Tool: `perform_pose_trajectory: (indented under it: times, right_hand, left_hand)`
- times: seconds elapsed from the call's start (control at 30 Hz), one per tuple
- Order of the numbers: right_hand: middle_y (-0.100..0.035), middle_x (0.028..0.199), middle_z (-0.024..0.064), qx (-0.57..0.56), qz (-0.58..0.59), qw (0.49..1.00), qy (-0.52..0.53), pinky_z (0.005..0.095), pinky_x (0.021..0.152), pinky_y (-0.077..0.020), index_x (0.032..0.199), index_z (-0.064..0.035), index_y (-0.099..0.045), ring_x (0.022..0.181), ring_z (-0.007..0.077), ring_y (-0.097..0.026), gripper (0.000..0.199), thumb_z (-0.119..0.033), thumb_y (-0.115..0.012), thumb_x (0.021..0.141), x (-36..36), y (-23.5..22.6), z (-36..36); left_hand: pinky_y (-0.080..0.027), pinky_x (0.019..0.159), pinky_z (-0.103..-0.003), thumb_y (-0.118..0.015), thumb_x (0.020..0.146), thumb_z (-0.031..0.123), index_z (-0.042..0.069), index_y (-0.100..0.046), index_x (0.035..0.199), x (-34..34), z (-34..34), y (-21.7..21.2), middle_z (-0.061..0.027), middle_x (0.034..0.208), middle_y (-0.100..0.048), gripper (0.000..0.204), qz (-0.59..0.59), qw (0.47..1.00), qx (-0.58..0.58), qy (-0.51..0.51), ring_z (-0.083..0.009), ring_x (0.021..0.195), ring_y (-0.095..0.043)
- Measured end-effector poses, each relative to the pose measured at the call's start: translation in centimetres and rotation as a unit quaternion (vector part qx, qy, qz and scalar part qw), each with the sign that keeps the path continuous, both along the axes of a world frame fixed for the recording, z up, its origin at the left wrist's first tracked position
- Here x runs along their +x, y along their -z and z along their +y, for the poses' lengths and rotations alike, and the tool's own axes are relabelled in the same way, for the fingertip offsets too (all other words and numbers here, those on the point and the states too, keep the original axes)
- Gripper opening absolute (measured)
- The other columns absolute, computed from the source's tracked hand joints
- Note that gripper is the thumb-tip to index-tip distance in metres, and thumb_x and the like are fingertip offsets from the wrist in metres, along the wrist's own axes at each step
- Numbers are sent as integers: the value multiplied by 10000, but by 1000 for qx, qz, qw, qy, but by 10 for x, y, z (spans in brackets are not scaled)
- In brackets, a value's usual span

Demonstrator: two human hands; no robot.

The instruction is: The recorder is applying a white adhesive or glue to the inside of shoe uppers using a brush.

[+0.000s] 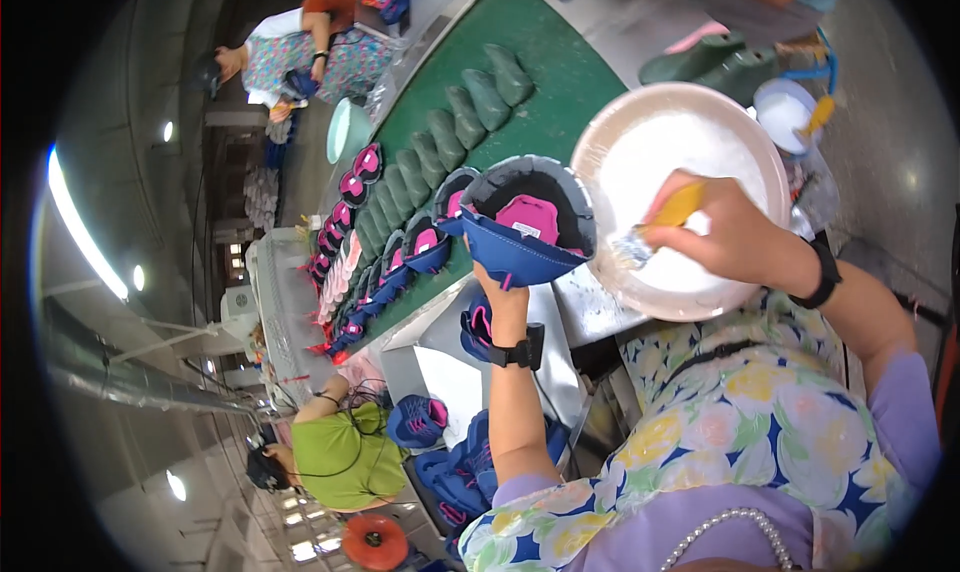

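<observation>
My left hand [503, 290] is closed around the underside of a blue shoe upper [532, 264], its opening facing up with a pink lining and a small white label inside. In my right hand [725, 234] is a brush [677, 206] with a yellow handle. Its bristles are over a wide pale-pink basin [597, 140] of white liquid [672, 150]; whether they touch the liquid I cannot tell. The shoe upper's right side is close to the basin's left rim. Another blue upper [450, 200] is just behind the held one.
A green conveyor belt [560, 62] carries a row of grey-green shoe lasts [440, 137] and more blue uppers [422, 252]. Blue uppers [450, 477] are piled at lower left. A small white bucket [780, 117] stands beyond the basin. Co-workers [345, 457] are nearby.
</observation>
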State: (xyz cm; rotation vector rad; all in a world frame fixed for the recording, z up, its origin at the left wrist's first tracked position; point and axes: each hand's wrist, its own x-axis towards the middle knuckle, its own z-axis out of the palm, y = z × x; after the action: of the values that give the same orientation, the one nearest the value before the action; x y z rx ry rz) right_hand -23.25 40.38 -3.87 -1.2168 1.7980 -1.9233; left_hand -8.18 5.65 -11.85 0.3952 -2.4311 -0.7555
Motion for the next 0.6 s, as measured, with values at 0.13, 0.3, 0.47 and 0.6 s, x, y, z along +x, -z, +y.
perform_pose_trajectory:
  times: [0.13,0.3,0.47,0.6]
  right_hand:
    - [-674,838,59,58,-146,984,79,259,678,-500,952,-5,-608,751,111,-643,184,-125,-722,870,-17,8,21]
    - [-669,866,56,146,-164,973,69,252,703,-507,956,-13,-593,794,112,-647,171,-125,-702,888,-19,16,27]
    - [-656,886,50,191,-161,968,23,247,731,-513,970,-19,-582,821,114,-653,161,-119,-689,901,-20,16,4]
    - [-653,878,48,231,-132,964,13,247,726,-513,967,-18,-577,815,109,-650,144,-100,-680,907,-29,25,7]
  left_hand:
    - [-574,812,-438,-551,964,97,83,-467,1307,-3,-46,28,-139,1179,-610,353,43,876,474,-80,-301,993,-660]
    - [-597,841,-442,-461,970,-6,114,-302,1414,-70,-82,55,-157,1206,-584,487,64,829,555,-15,-295,925,-671]
    - [-581,807,-391,-481,913,-71,107,-292,1422,-78,-134,94,-175,1154,-585,571,-35,853,498,-150,-266,844,-651]
    - [-526,760,-298,-407,865,-119,11,-473,1351,-43,-151,36,-169,1138,-639,508,11,956,235,-174,-230,923,-670]
